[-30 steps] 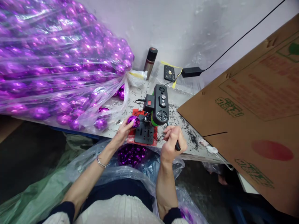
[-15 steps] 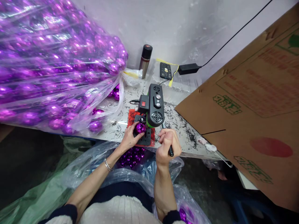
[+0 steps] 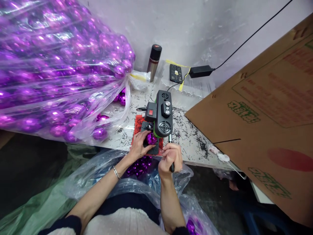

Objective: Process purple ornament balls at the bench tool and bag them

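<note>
L hand [image 3: 140, 147] pinches a shiny faceted purple ball [image 3: 151, 139] btwn thumb & fingers, on flat blk base plate [image 3: 154, 151] under the mini lever press [image 3: 164, 114]; R hand [image 3: 170, 160] is fisted round the blk lever grip [image 3: 172, 168]. Ball's in position; can't tell if it's done. Plenty left, prob., in crinkly clear poly bag [image 3: 73, 65]. Thin curly blk shavings [image 3: 201, 143] litter smooth white bench [image 3: 116, 138].
</note>
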Tool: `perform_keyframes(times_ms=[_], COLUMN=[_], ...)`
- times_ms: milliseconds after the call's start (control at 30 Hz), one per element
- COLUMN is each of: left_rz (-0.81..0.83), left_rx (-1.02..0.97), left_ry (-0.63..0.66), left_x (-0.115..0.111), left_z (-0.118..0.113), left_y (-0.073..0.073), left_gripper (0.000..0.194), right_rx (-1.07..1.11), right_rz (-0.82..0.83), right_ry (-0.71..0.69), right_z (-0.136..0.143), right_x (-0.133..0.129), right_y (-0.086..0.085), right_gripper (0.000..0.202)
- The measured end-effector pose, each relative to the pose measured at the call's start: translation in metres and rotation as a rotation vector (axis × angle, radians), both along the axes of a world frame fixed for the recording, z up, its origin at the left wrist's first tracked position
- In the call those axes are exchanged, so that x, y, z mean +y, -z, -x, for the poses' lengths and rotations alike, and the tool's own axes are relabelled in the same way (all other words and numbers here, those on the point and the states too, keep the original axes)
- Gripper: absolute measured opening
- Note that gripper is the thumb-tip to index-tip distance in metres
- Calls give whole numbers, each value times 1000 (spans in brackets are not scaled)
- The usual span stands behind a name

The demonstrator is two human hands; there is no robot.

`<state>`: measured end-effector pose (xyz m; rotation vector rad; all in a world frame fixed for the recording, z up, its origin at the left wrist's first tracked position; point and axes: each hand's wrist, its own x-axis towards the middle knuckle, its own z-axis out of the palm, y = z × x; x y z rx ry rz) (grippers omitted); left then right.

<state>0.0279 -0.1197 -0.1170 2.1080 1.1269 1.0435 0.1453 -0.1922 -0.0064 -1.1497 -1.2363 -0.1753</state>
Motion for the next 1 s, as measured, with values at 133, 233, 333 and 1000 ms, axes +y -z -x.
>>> perform_keyframes(times_ms=[133,233,333,1000], left_rz=[15,26,26,-24], left_rx=[12,12,7,-11], left_ry=[10,15,17,10], left_x=[-1,-2,-2,0], left_z=[1,2,1,-1], left_y=[-2,-3,-2,6], left_gripper=[63,63,63,61], right_rx=[-21,-22,-25,-45], right_rz=[-111,-108,-99,-123], right_ry=[39,70,76,-4], right_z=[2,1,1,0], right_x=[8,9,8,13], right_y=[24,30,30,52], right_gripper=[42,43,43,43])
